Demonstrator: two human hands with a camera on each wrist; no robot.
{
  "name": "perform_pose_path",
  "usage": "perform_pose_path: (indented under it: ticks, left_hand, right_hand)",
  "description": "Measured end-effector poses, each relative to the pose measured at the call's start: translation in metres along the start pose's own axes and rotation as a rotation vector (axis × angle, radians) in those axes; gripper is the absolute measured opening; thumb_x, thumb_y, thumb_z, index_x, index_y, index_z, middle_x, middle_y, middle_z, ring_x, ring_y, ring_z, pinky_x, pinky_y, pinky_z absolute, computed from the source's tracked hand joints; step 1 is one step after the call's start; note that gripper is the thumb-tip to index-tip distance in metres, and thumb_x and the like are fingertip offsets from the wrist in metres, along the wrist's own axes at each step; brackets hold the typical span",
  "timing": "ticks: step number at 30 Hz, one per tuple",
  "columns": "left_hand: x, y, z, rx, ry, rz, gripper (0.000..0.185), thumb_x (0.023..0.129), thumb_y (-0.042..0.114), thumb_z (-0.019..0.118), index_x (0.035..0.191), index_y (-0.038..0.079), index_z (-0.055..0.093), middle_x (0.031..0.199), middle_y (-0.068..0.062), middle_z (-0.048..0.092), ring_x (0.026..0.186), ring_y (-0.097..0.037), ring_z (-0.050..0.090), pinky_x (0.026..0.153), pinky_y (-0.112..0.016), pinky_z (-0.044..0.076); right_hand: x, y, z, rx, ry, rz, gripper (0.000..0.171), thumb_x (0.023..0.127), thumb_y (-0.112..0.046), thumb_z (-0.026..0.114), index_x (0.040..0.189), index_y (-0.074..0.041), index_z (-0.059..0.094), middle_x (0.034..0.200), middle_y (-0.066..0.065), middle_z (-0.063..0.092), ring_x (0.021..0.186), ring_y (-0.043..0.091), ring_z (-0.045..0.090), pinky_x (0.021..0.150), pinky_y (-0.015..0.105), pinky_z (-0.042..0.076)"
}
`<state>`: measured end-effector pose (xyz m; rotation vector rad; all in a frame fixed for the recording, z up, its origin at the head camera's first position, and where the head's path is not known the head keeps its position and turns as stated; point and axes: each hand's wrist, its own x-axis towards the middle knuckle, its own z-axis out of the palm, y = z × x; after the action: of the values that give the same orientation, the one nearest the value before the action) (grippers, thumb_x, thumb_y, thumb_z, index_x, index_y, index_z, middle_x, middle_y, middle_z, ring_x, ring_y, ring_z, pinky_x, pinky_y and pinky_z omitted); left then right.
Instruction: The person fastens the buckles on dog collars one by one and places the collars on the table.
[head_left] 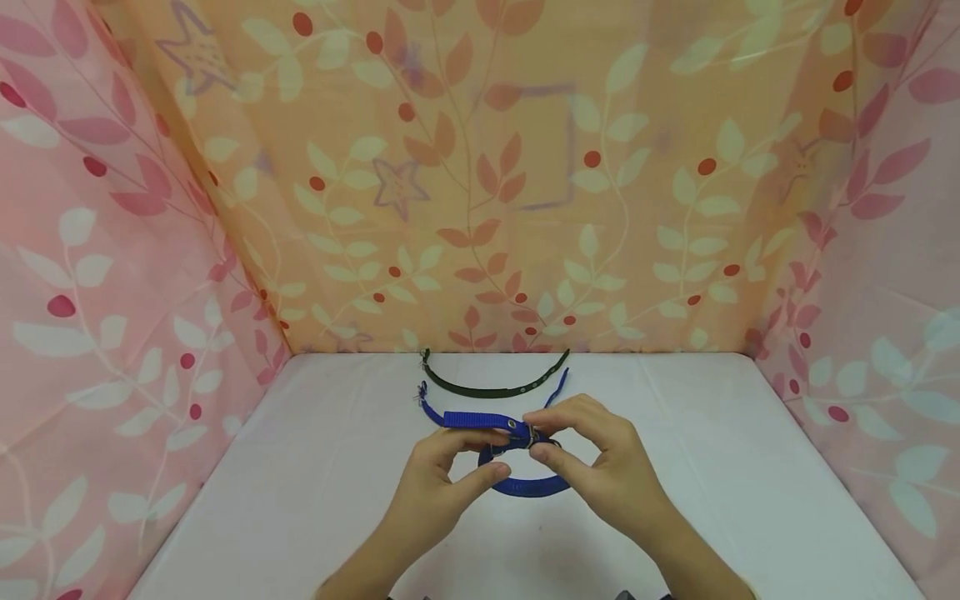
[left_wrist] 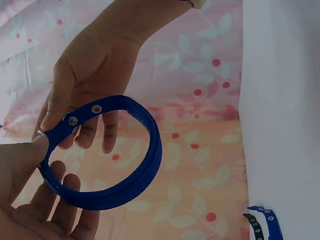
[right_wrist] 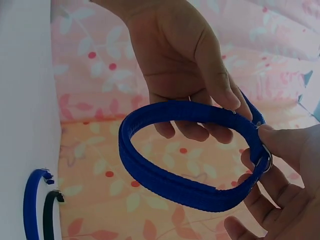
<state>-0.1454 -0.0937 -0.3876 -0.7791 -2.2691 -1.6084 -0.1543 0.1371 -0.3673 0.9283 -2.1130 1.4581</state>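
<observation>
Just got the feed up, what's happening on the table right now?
A person holds a blue collar looped into a ring above the white table. The left hand and the right hand both pinch it at the metal buckle, where the strap end with its eyelets overlaps. Behind the hands, a second blue collar and a dark green collar lie open and curved on the table, untouched.

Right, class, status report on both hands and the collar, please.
Both hands pinching blue collar at its buckle: left hand, right hand. Collar looped, held above table. Nothing in the way.
</observation>
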Motion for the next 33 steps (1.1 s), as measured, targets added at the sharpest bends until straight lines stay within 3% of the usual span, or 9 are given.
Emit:
perform_pose_path:
  ticks: [3,8,17,24,28,30,33]
  left_hand:
    - [-0.002,-0.002,0.004,-0.042,0.026,0.097,0.023,0.093,0.012,0.076,0.116,0.016,0.075,0.115,0.004,0.074,0.109,-0.015,0.065,0.094,-0.03,0.057]
    - [-0.003,-0.002,0.007,-0.143,0.035,0.205,0.024,0.095,-0.002,0.069,0.118,0.004,0.073,0.114,-0.009,0.07,0.107,-0.017,0.064,0.091,-0.028,0.058]
    - [-0.003,-0.004,0.009,-0.1,0.098,0.264,0.026,0.095,-0.007,0.066,0.116,0.006,0.075,0.101,-0.009,0.064,0.078,-0.016,0.062,0.062,-0.023,0.055]
    - [-0.002,-0.005,0.011,-0.001,0.035,0.299,0.029,0.097,-0.005,0.063,0.12,0.008,0.074,0.116,-0.005,0.065,0.099,-0.017,0.059,0.074,-0.023,0.053]
    - [-0.002,-0.004,0.013,0.01,-0.018,0.282,0.028,0.1,-0.001,0.06,0.123,0.011,0.072,0.121,-0.004,0.063,0.108,-0.017,0.059,0.082,-0.025,0.055]
    - [-0.002,-0.002,0.013,-0.032,-0.034,0.213,0.027,0.101,0.002,0.061,0.124,0.015,0.069,0.121,-0.003,0.064,0.108,-0.016,0.061,0.085,-0.026,0.056]
    - [-0.004,0.001,0.013,-0.156,-0.027,0.054,0.03,0.099,0.007,0.066,0.128,0.016,0.062,0.119,-0.004,0.065,0.104,-0.018,0.065,0.087,-0.026,0.058]
  right_hand:
    - [0.0,0.001,0.001,0.025,0.0,-0.058,0.035,0.086,0.0,0.081,0.115,-0.019,0.076,0.101,-0.006,0.072,0.098,0.013,0.065,0.085,0.022,0.054]
    - [0.001,0.001,0.002,0.026,-0.006,-0.124,0.036,0.084,0.0,0.082,0.115,-0.018,0.076,0.101,-0.005,0.071,0.097,0.012,0.064,0.081,0.021,0.053]
    - [0.003,0.004,0.004,-0.023,0.025,-0.207,0.037,0.081,0.002,0.083,0.11,-0.02,0.076,0.104,-0.005,0.071,0.1,0.013,0.064,0.083,0.021,0.054]
    - [0.003,0.001,0.005,-0.036,0.061,-0.198,0.037,0.081,0.002,0.083,0.11,-0.019,0.075,0.106,-0.004,0.072,0.103,0.014,0.065,0.089,0.02,0.052]
    - [0.002,-0.001,0.005,-0.032,0.063,-0.176,0.037,0.082,0.002,0.082,0.113,-0.017,0.073,0.105,-0.004,0.072,0.102,0.014,0.065,0.093,0.021,0.051]
    - [0.001,-0.001,0.005,-0.04,0.053,-0.147,0.037,0.083,0.0,0.082,0.115,-0.017,0.072,0.106,-0.005,0.072,0.103,0.013,0.065,0.093,0.021,0.051]
    - [0.0,-0.002,0.004,-0.063,0.025,-0.094,0.037,0.085,-0.004,0.083,0.117,-0.019,0.071,0.108,-0.007,0.071,0.105,0.011,0.065,0.093,0.022,0.052]
